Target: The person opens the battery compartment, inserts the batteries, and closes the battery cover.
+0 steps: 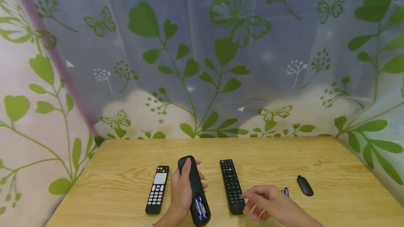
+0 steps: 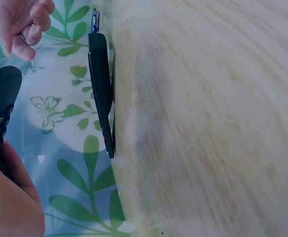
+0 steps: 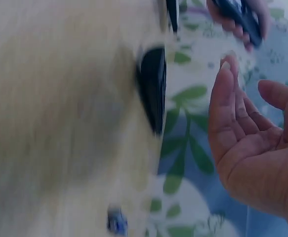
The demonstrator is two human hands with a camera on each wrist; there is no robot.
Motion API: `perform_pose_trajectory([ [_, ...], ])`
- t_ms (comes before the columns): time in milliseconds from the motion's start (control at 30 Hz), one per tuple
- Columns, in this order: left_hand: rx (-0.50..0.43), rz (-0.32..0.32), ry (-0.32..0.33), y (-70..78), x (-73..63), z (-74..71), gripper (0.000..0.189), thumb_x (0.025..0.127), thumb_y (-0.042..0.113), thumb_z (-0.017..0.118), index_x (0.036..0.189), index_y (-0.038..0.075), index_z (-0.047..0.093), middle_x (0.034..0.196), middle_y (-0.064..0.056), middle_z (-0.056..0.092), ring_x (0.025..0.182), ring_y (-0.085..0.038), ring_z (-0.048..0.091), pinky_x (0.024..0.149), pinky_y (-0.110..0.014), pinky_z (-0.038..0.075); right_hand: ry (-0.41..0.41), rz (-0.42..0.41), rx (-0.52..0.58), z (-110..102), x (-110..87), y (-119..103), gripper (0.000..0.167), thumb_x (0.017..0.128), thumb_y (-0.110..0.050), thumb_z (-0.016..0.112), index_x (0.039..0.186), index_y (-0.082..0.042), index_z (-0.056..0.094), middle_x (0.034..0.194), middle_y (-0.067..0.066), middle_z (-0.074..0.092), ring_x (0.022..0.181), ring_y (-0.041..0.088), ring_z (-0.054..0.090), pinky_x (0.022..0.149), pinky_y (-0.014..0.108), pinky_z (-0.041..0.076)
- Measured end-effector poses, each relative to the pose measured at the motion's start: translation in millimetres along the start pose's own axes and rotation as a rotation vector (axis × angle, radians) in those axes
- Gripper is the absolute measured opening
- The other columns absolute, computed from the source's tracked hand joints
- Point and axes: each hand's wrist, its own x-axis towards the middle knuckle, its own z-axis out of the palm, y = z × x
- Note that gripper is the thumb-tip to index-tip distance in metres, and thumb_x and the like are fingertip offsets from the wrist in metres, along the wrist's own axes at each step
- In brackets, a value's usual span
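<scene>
My left hand (image 1: 181,192) grips a black remote control (image 1: 195,178) with its back turned up in the head view. Its battery compartment is uncovered, and blue-and-silver batteries (image 1: 200,208) lie inside at the near end. The left wrist view catches the keypad side of this remote (image 2: 1,94). Off to the right, my right hand (image 1: 271,202) hovers with loosely bent fingers, holding nothing. Its fingertips overlap the near end of a second black remote (image 1: 231,186), which lies keys up on the table. Beyond the right hand are blue batteries (image 1: 285,191), partly hidden by it.
A remote with white buttons (image 1: 157,190) lies on the wooden table (image 1: 126,157), left of my left hand. At the right is a small black oval cover (image 1: 305,185). A curtain with green leaves and butterflies (image 1: 202,59) hangs behind the table's far edge.
</scene>
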Motion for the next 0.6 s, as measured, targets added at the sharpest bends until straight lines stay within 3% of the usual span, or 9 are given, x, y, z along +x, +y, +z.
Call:
perform_pose_trajectory([
  [133,-0.001,-0.010,-0.005,-1.0,-0.1,-1.4,0.052,0.103,0.040,0.041,0.112,-0.008,0.058,0.072,-0.014,0.061,0.051,-0.023,0.063,0.056,-0.044,0.057,0.172,-0.029,-0.203,-46.6,-10.0,2.6,0.044,0.100,-0.030,0.051,0.124,0.007,0.055,0.097,0.012,0.065,0.078,0.028,0.063,0.063,0.038,0.055],
  [233,0.001,-0.021,-0.004,-2.1,-0.5,-2.2,0.052,0.103,0.040,0.040,0.113,-0.007,0.058,0.072,-0.013,0.061,0.051,-0.023,0.063,0.057,-0.045,0.057,0.342,0.000,-0.433,-74.6,-14.0,7.9,0.043,0.098,-0.031,0.055,0.122,0.005,0.057,0.103,0.011,0.064,0.081,0.027,0.062,0.062,0.038,0.054],
  [333,0.007,-0.023,0.000,-2.7,-0.5,-3.4,0.052,0.103,0.041,0.039,0.113,-0.005,0.059,0.073,-0.013,0.061,0.052,-0.024,0.063,0.056,-0.045,0.056,0.450,0.046,-0.673,-97.2,-14.8,15.3,0.042,0.096,-0.030,0.058,0.120,0.005,0.059,0.110,0.015,0.062,0.084,0.024,0.062,0.065,0.039,0.053],
  [467,0.015,-0.027,0.002,-2.1,-0.1,-4.8,0.053,0.102,0.044,0.039,0.114,-0.005,0.059,0.074,-0.013,0.061,0.053,-0.024,0.064,0.057,-0.045,0.057,0.493,0.106,-0.916,-120.5,-15.2,27.8,0.048,0.094,-0.032,0.061,0.121,0.007,0.058,0.117,0.030,0.054,0.090,0.035,0.061,0.070,0.048,0.051],
  [600,0.025,-0.040,0.002,-1.7,-0.8,-5.6,0.054,0.102,0.044,0.039,0.114,-0.005,0.058,0.074,-0.013,0.061,0.053,-0.025,0.064,0.057,-0.043,0.057,0.463,0.182,-0.985,-134.5,-14.5,40.9,0.063,0.092,-0.042,0.061,0.126,0.010,0.051,0.109,0.031,0.054,0.094,0.042,0.056,0.068,0.049,0.049],
])
